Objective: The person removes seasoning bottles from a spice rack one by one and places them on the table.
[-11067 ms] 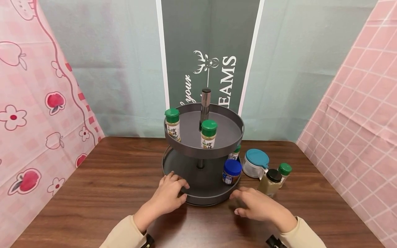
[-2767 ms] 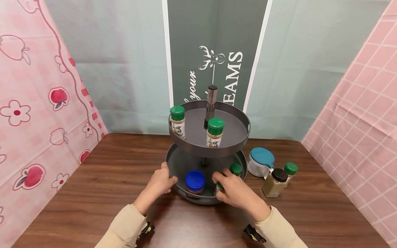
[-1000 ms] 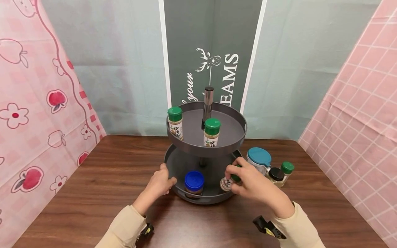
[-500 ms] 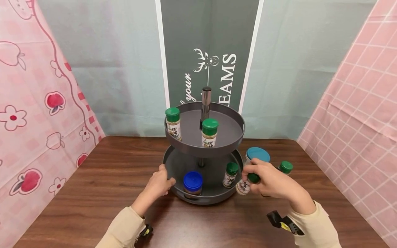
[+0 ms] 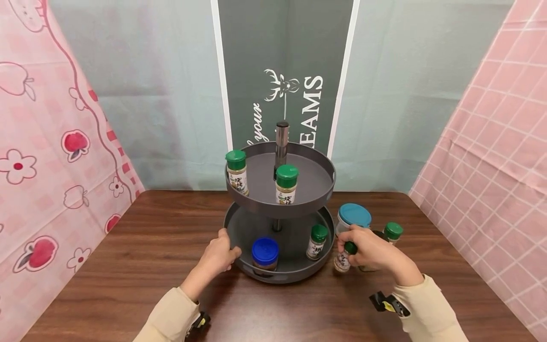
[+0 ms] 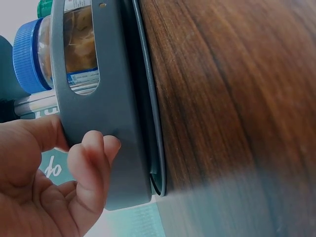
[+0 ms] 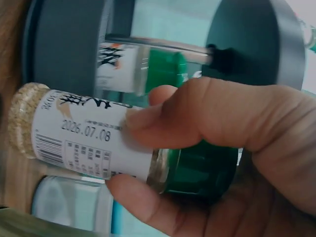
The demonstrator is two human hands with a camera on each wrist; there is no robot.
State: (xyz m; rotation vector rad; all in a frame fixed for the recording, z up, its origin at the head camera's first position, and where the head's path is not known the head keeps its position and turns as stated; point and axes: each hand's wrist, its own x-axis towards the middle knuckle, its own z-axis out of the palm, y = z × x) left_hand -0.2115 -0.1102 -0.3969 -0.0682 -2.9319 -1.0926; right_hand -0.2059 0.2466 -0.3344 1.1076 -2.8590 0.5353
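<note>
My right hand [image 5: 371,250] grips a spice bottle [image 7: 89,131] with a green cap and white label, thumb and fingers around its upper part. The bottle is at the tabletop, just right of the two-tier rack's lower tray [image 5: 282,276]; whether its base touches the wood I cannot tell. My left hand [image 5: 218,252] pinches the lower tray's rim on its left side, with curled fingers against the outer wall [image 6: 116,113]. Inside that tray stand a blue-lidded jar [image 5: 265,251] and another green-capped spice bottle [image 5: 316,242].
Two green-capped bottles, a left one [image 5: 237,172] and a front one [image 5: 286,184], stand on the upper tray [image 5: 314,164]. Right of the rack are a blue-lidded container [image 5: 354,215], a green-capped bottle [image 5: 393,231] and a dark-lidded jar [image 5: 378,233], partly hidden by my right hand.
Lower tray turned earlier, bringing the blue-lidded jar to the front. My right hand has since carried the spice bottle out of it, rightwards and down towards the table. My left hand stays on the rim.
</note>
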